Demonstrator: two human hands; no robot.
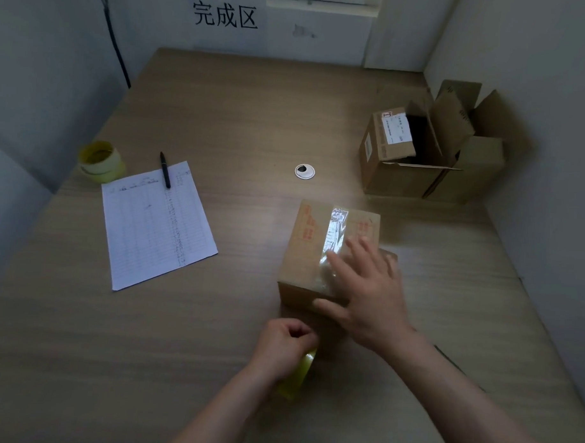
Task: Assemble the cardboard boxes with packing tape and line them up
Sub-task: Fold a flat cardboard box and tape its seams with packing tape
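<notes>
Nearest the camera, the left hand (285, 345) is curled around a roll of yellowish packing tape (297, 374), pinching it just short of the near face of the cardboard box (311, 252). The right hand (365, 290) lies flat with fingers spread over the near right part of the box top, thumb down on the front edge, pressing on the clear tape strip (333, 236) that runs along the top seam. The box sits on the wooden surface (213, 351), directly ahead of both hands, the left one just beside it and the right one touching it.

The box looks light and stiff, probably empty, so it may slide under a push; gripping it by two opposite side walls seems safest. The tape is glossy and likely to stick to itself.

Farther left lie a printed sheet (158, 223), a pen (165, 170) and a second tape roll (101, 161). Far right, open boxes (429, 150) stand clustered together.
</notes>
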